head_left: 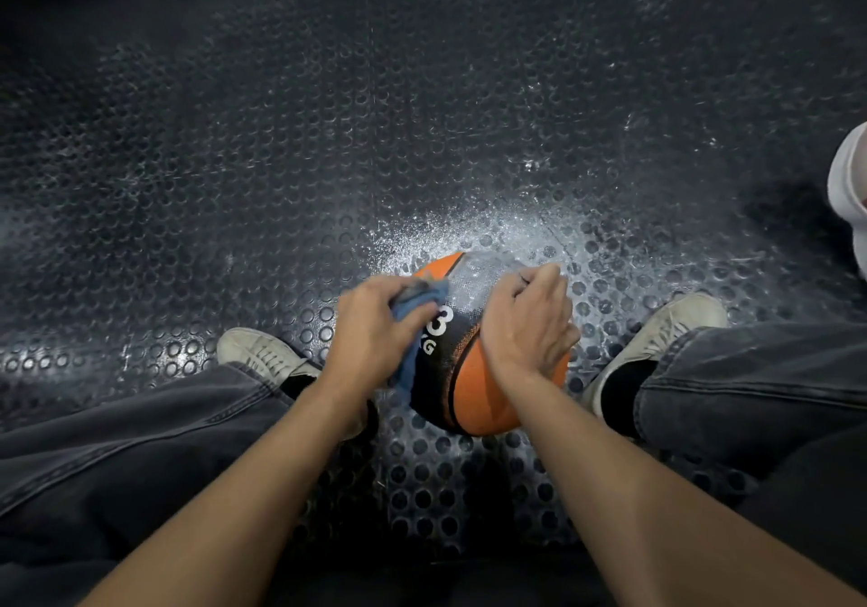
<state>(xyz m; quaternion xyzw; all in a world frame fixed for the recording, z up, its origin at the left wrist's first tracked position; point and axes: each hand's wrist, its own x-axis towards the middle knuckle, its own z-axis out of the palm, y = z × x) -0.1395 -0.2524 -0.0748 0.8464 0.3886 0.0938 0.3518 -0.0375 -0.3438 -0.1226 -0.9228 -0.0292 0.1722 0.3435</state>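
**Wiping down the weighted ball**

Left of the ball, a scuffed white canvas shoe (262, 355) stands on the black studded rubber floor (328, 137), with a dark grey trouser leg running back from it. Nearer the ball, the left hand (375, 329) has its fingers bunched around a crumpled blue cloth (407, 369) and presses it against the ball's left flank, beside the white "3 KG" print.

The round orange and black rubber medicine ball (488, 400) sits on the floor between the person's feet, its upper face wet and shining. Fine droplets (469, 226) speckle the floor just beyond the ball.

On the ball's right shoulder lies the right hand (530, 320), fingers bent and dug into the top surface, clasping the ball to hold it in place. Right of the ball is the second white shoe (671, 325), and far right of it, at the edge of view, a white rounded shape (849, 174) that I cannot identify.

The step in hand looks like rubbing the sprayed surface dry. The next move probably calls for the right hand to turn the ball so that an unwiped patch faces the cloth. The wet rubber may slip, so it should keep a firm hold.
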